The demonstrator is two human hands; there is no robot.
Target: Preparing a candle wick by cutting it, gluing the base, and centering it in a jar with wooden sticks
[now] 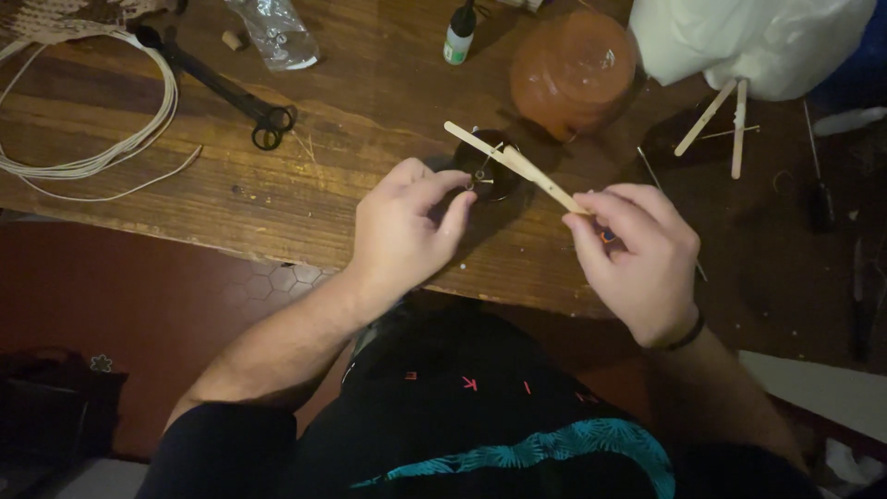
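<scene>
A thin pale wooden stick (pixel 514 165) slants from upper left down to lower right above the wooden table edge, one end pinched; a small metal wire loop (pixel 480 173) dangles near its middle.

A: Wooden counter (pixel 305 199), and a coil of pale cord (pixel 88 139) lies at its left end.

B: Black tongs (pixel 222 88) beside it, a small dropper bottle (pixel 459 35) and an orange jar (pixel 573 69) along the far edge.

Scissors (pixel 236 92), cord coil (pixel 88 139), orange jar (pixel 573 69) — small dropper bottle (pixel 459 35) on wooden table (pixel 277 203).
</scene>
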